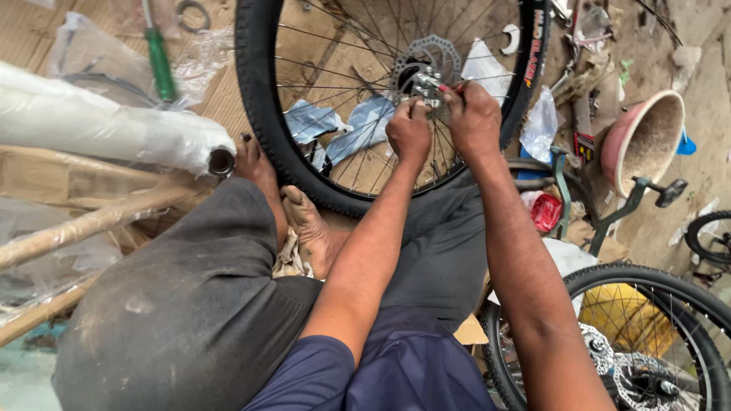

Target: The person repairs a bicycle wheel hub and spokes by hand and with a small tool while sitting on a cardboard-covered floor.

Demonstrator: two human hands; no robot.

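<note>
Bicycle wheel [304, 164] stands upright before my knees, disc rotor [434, 57] at hub, centre far. My left hand [409, 131] pinches hub fitting, fingers closed on it; my right hand [474, 116] grips small red-tipped tool [442, 88] against rotor. Green-handled screwdriver [160, 65] far left; pink basin [643, 137] right; second wheel [647, 342] near right.

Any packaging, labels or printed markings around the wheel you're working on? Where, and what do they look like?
Tyre lettering: red and white print on the black sidewall, upper right of the wheel.
Red packet: small, crumpled, on the ground right of the right arm.
Plastic-wrapped roll: long white tube, far left.
Clear bag: right of the tyre.
</note>
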